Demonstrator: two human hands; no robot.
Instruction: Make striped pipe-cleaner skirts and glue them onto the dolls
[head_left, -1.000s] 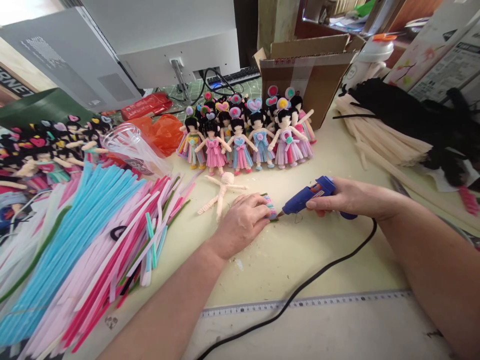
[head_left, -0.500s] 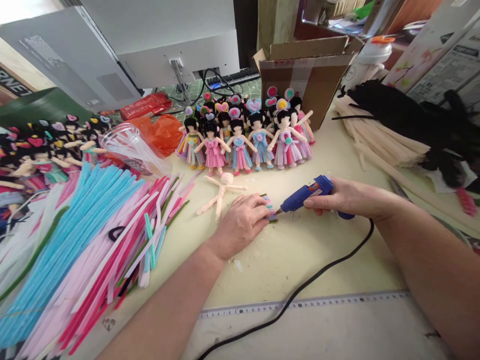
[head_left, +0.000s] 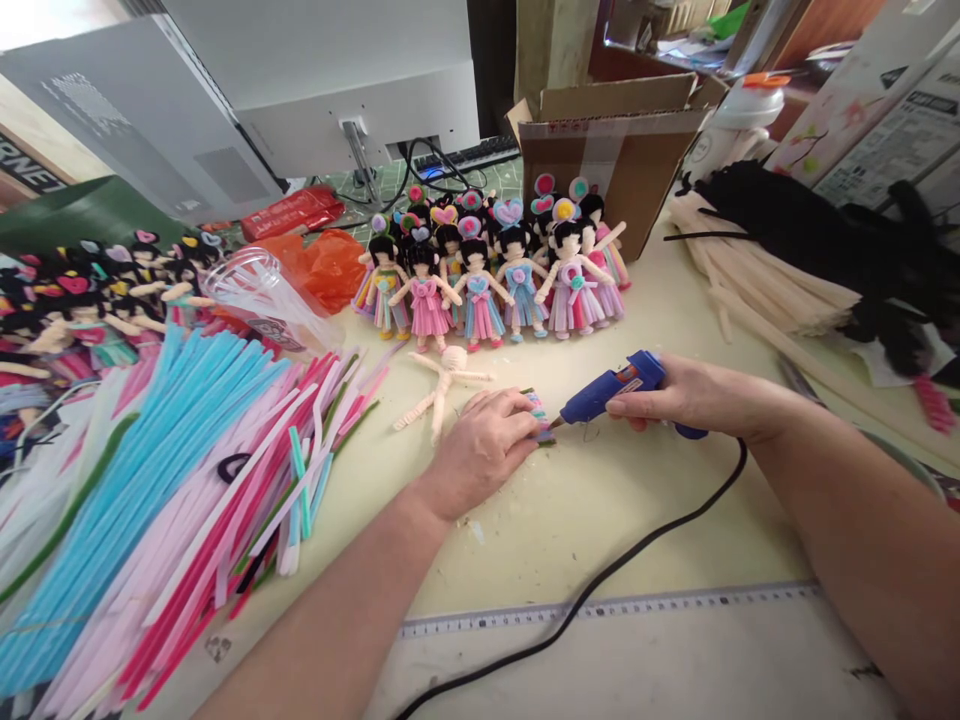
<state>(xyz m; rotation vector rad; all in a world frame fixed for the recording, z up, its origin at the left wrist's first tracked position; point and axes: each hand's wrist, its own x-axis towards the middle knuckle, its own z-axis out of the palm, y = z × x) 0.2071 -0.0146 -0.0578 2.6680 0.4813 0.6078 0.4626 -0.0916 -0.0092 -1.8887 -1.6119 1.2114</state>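
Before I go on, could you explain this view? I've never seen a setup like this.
There is no machine here: a person works bare-handed, seen from a camera worn on the head, looking forward and down. The right hand holds a blue glue gun, its tip at the edge of a small striped piece. The left hand lies over that piece, partly hiding it. On the table, an undressed doll figure lies beside the left hand, dressed dolls stand behind, and fuzzy coloured strips spread at left.
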